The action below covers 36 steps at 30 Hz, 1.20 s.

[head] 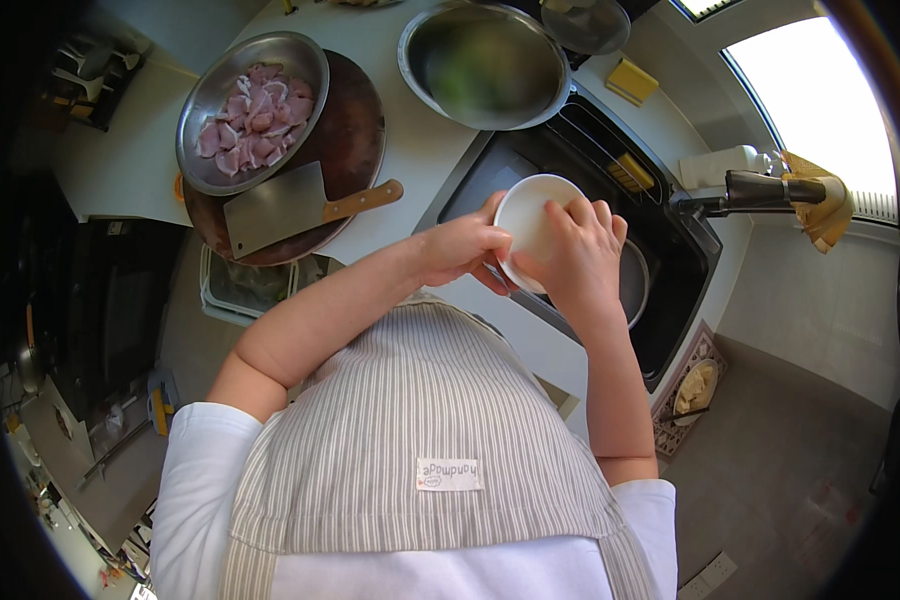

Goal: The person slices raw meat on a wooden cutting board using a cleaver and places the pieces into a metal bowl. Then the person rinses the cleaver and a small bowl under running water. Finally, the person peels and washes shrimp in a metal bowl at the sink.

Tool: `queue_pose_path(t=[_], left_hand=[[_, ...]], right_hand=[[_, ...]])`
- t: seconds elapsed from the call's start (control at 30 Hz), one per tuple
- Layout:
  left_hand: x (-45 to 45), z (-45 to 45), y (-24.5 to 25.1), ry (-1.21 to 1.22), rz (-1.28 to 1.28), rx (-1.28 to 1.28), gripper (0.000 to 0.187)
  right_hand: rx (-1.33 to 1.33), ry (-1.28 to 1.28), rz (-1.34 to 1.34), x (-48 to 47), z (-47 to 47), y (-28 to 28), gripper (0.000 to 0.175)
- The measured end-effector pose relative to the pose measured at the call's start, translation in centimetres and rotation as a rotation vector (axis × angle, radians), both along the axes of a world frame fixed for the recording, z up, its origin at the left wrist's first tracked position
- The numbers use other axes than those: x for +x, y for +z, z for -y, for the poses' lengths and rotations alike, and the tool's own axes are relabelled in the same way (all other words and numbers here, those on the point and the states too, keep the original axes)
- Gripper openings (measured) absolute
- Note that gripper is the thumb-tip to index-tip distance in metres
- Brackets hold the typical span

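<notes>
My left hand (465, 247) grips a small white bowl (531, 206) by its near left side, thumb at the rim. The fingers of my right hand (581, 259) reach into this bowl, which is tilted above the near edge of the dark sink (671, 300). Whether anything lies under those fingertips is hidden. At the left, a metal bowl of raw meat slices (259, 120) rests partly on a round wooden chopping board (360, 112). A cleaver (285, 210) with a wooden handle lies across the board's near side.
A large metal basin (412, 71) with blurred green contents stands beyond the sink. The faucet (765, 193), with a cloth (832, 210) draped on it, juts over the right side. A yellow sponge (630, 172) sits in the sink's rack. Below the board is a lidded bin-like container (221, 289).
</notes>
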State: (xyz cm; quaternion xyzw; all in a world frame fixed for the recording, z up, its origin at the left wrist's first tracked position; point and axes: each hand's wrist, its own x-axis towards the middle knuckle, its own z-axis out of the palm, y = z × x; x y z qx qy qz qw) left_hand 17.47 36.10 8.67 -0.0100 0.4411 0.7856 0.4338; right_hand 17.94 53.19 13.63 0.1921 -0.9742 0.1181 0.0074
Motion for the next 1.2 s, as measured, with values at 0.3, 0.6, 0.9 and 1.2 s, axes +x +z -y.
queue_pose_path(t=[0.3, 0.6, 0.9, 1.2], left_hand=[[0.4, -0.1, -0.7, 0.043, 0.023, -0.022, 0.072], [0.5, -0.6, -1.1, 0.031, 0.093, 0.018, 0.077], [0.7, -0.7, -1.2, 0.033, 0.118, 0.019, 0.074], [0.4, -0.6, -0.9, 0.015, 0.13, 0.033, 0.077]], right_hand=[[0.046, -0.006, 0.036, -0.9, 0.5, -1.7, 0.051], [0.012, 0.026, 0.095, -1.3, -0.2, -2.2, 0.043], [-0.002, 0.059, 0.132, -1.4, -0.4, -2.1, 0.041], [-0.079, 0.089, 0.11, -1.4, -1.0, -1.4, 0.037]])
